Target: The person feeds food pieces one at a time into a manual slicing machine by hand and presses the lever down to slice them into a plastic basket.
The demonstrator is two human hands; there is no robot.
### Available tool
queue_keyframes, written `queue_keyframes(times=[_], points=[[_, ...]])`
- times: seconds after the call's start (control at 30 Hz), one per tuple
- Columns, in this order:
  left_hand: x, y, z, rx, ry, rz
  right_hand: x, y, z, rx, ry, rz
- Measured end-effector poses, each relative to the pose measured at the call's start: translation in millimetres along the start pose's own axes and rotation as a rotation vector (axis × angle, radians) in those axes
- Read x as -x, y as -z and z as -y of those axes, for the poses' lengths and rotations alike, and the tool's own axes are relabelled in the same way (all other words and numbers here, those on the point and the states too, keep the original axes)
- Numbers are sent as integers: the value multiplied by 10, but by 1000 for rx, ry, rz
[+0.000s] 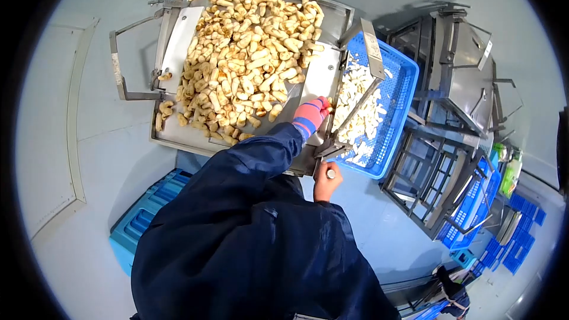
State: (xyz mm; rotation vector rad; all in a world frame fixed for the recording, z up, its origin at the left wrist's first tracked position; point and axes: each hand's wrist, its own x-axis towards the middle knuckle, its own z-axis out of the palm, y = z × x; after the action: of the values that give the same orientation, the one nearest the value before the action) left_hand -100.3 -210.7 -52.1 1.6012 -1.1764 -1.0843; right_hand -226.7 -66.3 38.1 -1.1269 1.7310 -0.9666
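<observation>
My left hand (312,117), in a pink glove with blue stripes, is closed with its fingertips at a white cutting board (319,74), beside the blade of a hinged cutter. A small yellowish-brown mushroom piece (330,106) shows at the fingertips, mostly hidden. Lower down, my bare right hand (326,185) wraps round the cutter handle (331,173), whose round end shows. The long metal cutter arm (359,108) slants up from near this hand. A big heap of stubby mushrooms (246,62) covers the metal table. Pale slices (359,104) lie in a blue basket (405,102) right of the blade.
Another cutter arm (118,71) and white board (178,53) are at the table's left side, with a few loose mushrooms (164,109). Metal frames (432,172) stand at right. A blue crate (148,207) sits below left. Another person (455,296) is at lower right.
</observation>
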Motion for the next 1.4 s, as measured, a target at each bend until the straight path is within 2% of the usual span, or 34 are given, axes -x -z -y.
queue_keyframes(times=[0.03, 0.1, 0.2, 0.23, 0.27, 0.33, 0.37, 0.43, 0.5, 0.57, 0.6, 0.63, 0.67, 0.73, 0.77, 0.83, 0.93, 0.97, 1.07, 1.1, 1.17, 1.23, 1.27, 1.33, 1.37, 1.4], points=[[-123, -136, 299, 101, -7, -14, -11, 19, 272, 14, 4, -36], [78, 277, -396, -216, -25, 75, 0, 39, 623, 24, -26, -67], [-76, 116, -79, 25, 21, 197, 21, -3, 156, 43, 94, -20], [-16, 327, -498, -98, 62, 247, 28, -44, 61, 15, -19, 19], [-72, 305, -469, -132, 30, 228, 15, -20, -31, 17, 3, 11], [-46, 265, -311, -205, -3, 203, 28, -11, 569, -7, 23, -89], [-8, 342, -498, -212, -8, 197, -10, 17, 570, -7, 27, -94], [-128, -14, 272, 47, 14, 159, 7, 10, 377, -24, 41, -72], [-96, 176, -176, -49, 29, 235, 1, -40, -144, -21, 57, 5], [-138, 254, -393, -237, -8, 226, -35, -12, -13, -4, 30, -5], [-97, 271, -398, -335, -12, 233, 3, 17, 281, -12, 32, -35], [-137, 115, -94, 482, 369, 245, -4, 53, 531, 21, 39, -48], [-60, 284, -415, -1, 15, 265, -6, 32, 837, 8, 66, -59], [-108, 180, -212, -59, 52, 301, 6, 35, 178, -76, 33, -1], [-112, 212, -296, -41, 86, 315, 2, -4, -73, -19, 62, 27], [-106, 317, -515, -12, 156, 341, -24, -26, 53, -9, 31, 17], [-73, 283, -369, -208, -76, 193, -8, 54, 512, 1, -40, -25], [-82, 303, -430, -221, -67, 232, -5, 48, 595, 10, -28, -33], [-195, 144, -135, -121, 22, 352, 2, -31, -80, 41, 43, 1], [-149, 241, -370, -249, 28, 340, 1, -23, -100, -16, 11, 5], [-241, 12, 129, -15, -28, 280, 14, 21, 327, 10, -24, -54], [-207, -16, 142, -78, -57, 224, -7, 33, 616, -18, -51, -73], [-190, -25, 138, -111, -69, 196, 21, 26, 496, 22, -17, -74], [-80, 131, -360, -360, -72, 119, 11, -33, 0, 100, 63, -71], [-64, 114, -385, -346, -44, 88, 0, -69, -197, 109, 162, -49], [-53, 57, -380, -300, -23, 27, 6, -65, -196, 65, 109, -42]])
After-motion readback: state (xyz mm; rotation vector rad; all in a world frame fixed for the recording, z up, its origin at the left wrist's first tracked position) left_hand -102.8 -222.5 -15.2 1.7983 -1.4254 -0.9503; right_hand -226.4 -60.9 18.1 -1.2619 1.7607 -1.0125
